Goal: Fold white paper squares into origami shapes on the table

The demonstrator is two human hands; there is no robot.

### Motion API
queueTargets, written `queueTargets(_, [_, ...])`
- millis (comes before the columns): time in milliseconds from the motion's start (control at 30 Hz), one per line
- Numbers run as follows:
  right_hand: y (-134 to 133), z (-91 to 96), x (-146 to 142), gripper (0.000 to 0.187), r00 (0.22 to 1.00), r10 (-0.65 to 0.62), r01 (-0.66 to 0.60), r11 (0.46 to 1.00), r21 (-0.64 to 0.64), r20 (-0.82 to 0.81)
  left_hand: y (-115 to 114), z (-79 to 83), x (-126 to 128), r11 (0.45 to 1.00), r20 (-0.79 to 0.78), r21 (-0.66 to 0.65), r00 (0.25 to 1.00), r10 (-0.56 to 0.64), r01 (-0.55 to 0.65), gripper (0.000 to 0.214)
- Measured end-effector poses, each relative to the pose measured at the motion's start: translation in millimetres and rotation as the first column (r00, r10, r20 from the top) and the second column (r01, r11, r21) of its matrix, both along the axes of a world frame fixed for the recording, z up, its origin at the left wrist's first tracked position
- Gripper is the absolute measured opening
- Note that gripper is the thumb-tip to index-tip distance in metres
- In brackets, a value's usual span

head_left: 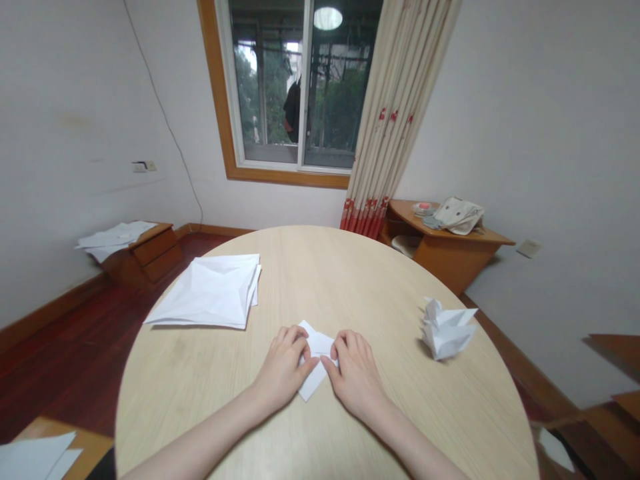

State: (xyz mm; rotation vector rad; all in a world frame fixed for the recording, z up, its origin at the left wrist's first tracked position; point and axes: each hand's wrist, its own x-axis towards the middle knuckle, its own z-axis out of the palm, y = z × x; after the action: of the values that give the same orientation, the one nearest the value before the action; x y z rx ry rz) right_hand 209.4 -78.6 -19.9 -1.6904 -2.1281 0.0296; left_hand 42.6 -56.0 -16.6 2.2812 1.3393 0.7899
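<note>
A small folded piece of white paper lies on the round wooden table, close in front of me. My left hand grips its left side, fingers curled, with the thumb pressed near the middle. On the opposite side my right hand pinches the paper in the same way, and the two thumb tips almost meet. Parts of the paper are hidden under the fingers. To the right stands a folded white paper figure with pointed flaps, apart from both hands.
A stack of white paper sheets rests on the table's left side. Beyond the table are a low drawer cabinet with papers on top and a corner desk bearing a cloth bag. More paper lies at the lower left.
</note>
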Motion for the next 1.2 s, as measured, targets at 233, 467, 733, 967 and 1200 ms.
queueTargets(233, [4.8, 7.1, 4.2, 0.016, 0.999, -0.023, 0.019, 0.995, -0.093, -0.034, 6.7, -0.4, -4.2, 0.998, 0.042, -0.057, 0.999, -0.024, 0.026, 0.011])
queueTargets(467, [9.3, 7.0, 11.7, 0.007, 0.998, -0.002, -0.008, 0.984, -0.179, -0.058, 14.5, 0.5, -8.9, 0.984, 0.107, -0.150, 0.991, -0.080, 0.096, 0.017])
queueTargets(733, [11.7, 7.3, 20.3, 0.010, 0.997, 0.053, -0.066, 0.972, -0.224, -0.060, 22.9, 1.5, -18.1, 0.959, 0.138, -0.194, 0.973, -0.183, 0.207, 0.022])
queueTargets(967, [13.6, 7.7, 31.8, 0.017, 0.988, 0.141, -0.151, 0.960, -0.234, -0.059, 29.5, 1.7, -27.3, 0.940, 0.115, -0.192, 0.958, -0.263, 0.281, 0.023])
queueTargets(1200, [11.5, 9.7, 34.7, 0.023, 0.984, 0.166, -0.176, 0.957, -0.230, -0.062, 24.9, 5.5, -29.0, 0.948, 0.086, -0.117, 0.954, -0.288, 0.297, 0.025])
